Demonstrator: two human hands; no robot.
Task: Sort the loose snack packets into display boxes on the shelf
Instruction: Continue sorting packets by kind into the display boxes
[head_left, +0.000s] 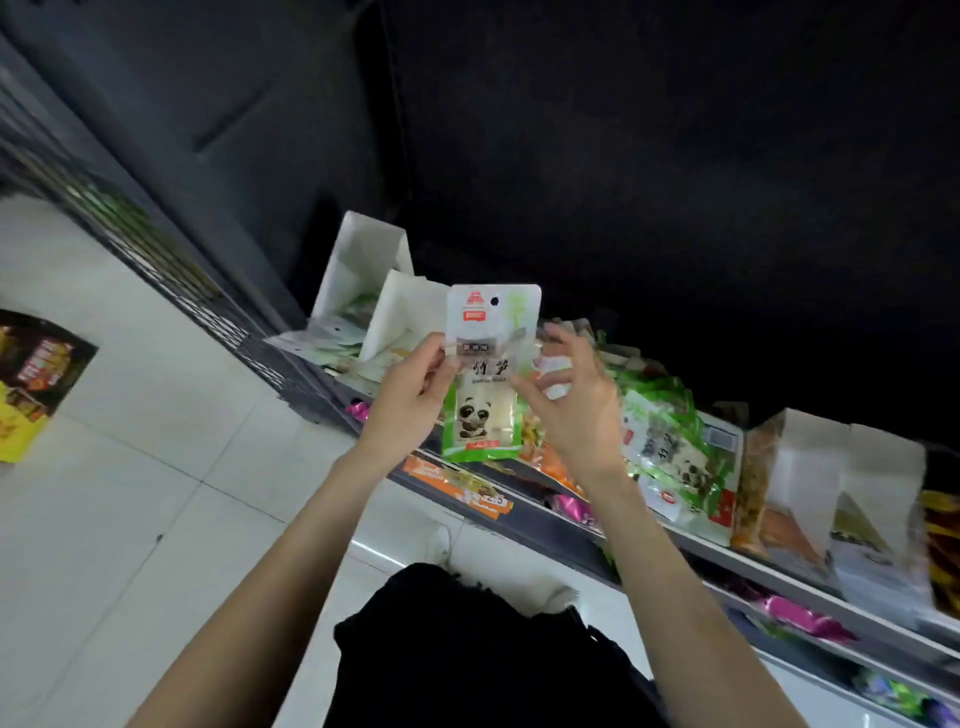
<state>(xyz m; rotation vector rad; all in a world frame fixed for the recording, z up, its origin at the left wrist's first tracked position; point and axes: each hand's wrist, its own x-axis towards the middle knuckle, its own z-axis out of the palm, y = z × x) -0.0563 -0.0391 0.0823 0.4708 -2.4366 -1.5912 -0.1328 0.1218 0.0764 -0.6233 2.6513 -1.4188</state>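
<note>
I hold a white and green snack packet with a panda picture upright in front of the shelf. My left hand pinches its left edge. My right hand touches its right side with the thumb, its other fingers spread apart. Behind the packet stand white display boxes with pale packets inside. To the right lies a heap of the same green panda packets, and further right stands another white display box.
The grey shelf edge carries an orange price tag. Pink packets lie on a lower shelf. A dark and yellow carton sits on the white tiled floor at the left. My dark clothing fills the bottom centre.
</note>
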